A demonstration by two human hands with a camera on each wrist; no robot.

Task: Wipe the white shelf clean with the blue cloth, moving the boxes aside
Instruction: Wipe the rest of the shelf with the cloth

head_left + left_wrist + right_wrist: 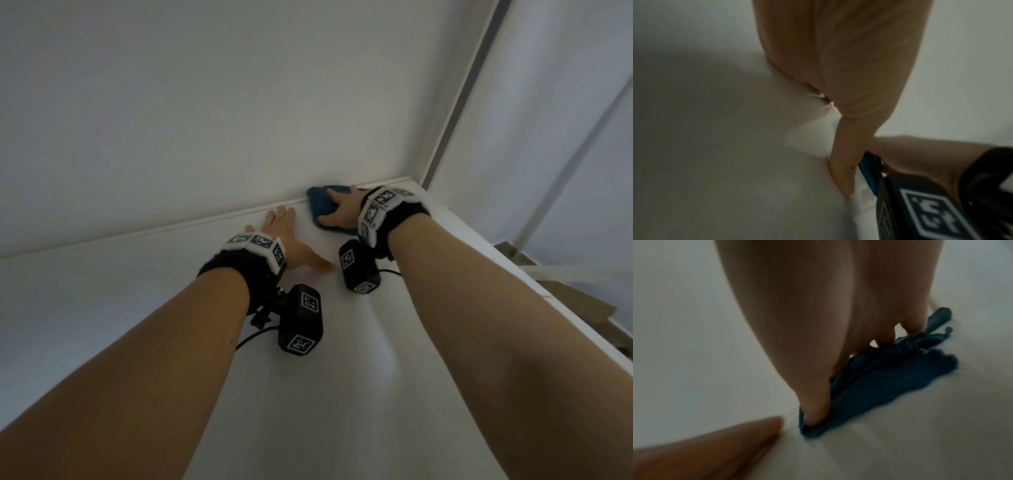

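**Inspector:** Your left hand (281, 229) rests flat, fingers straight, on the smooth white shelf board (342, 377).

**Operator:** And the right?

**Inspector:** Your right hand (342, 209) presses the crumpled blue terry cloth (320, 202) at the rear edge, fingers spread. Keep pressure even into the corner.

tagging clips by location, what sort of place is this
Probably a room indoors, at a white shelf meeting a plain white wall. The right hand presses a blue cloth near the corner; the left hand rests flat beside it.
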